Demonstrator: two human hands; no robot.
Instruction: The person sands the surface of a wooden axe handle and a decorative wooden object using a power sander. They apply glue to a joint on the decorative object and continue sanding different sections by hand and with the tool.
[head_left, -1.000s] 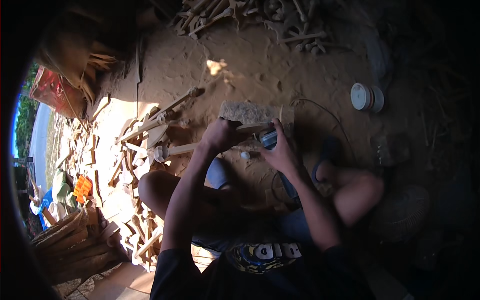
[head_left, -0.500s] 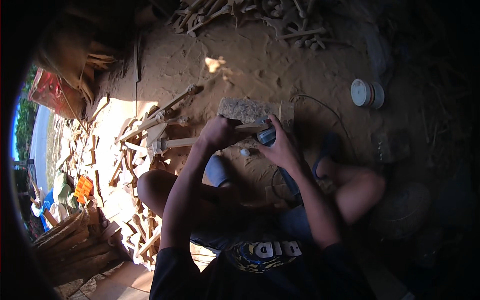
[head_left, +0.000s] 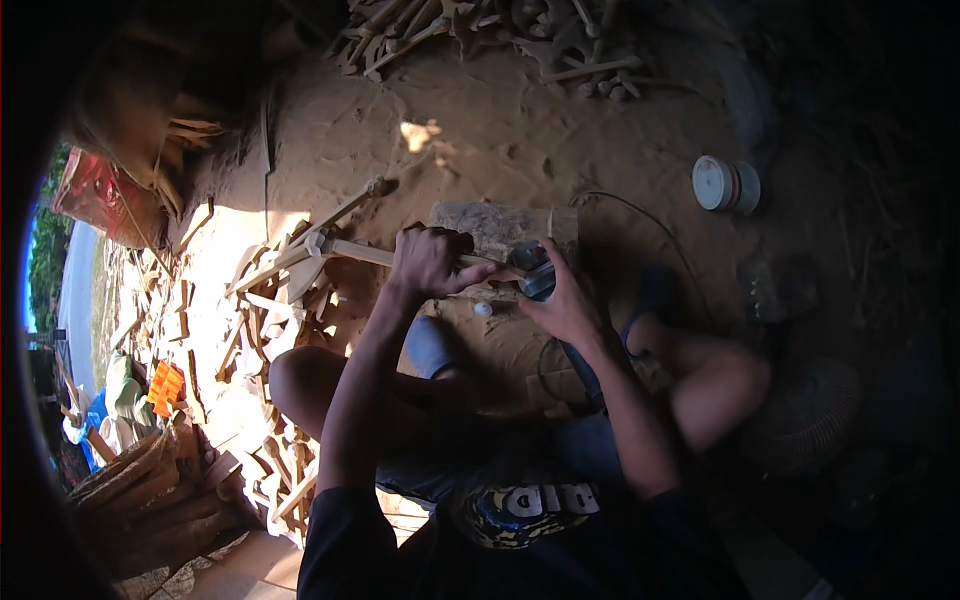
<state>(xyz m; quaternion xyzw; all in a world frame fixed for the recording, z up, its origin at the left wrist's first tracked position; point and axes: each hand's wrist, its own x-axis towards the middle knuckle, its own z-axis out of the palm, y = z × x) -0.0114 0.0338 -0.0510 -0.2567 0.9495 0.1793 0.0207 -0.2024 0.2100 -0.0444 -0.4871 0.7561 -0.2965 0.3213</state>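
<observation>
My left hand (head_left: 432,262) is closed around a pale wooden stick (head_left: 360,252) with a knobbed far left end. The stick slants down to the right, and its right end meets the head of a dark corded power tool (head_left: 541,281), which looks like a grinder. My right hand (head_left: 572,312) grips that tool near its head; its body runs back under my right forearm. Whether the stick touches the working face is hidden by my fingers. Behind both hands lies a rough wooden block (head_left: 492,222) on the dusty ground. A small white object (head_left: 483,310) lies just in front of it.
Many cut wooden pieces (head_left: 262,300) are heaped on the left, with another pile (head_left: 590,70) at the far side. A white round container (head_left: 714,184) lies at the right. A dark cord (head_left: 655,228) curves over the ground. My bent legs flank the work.
The stick's knobbed left end has swung up and away from me, so the stick now slants. My left hand has turned with it, its thumb now along the stick.
</observation>
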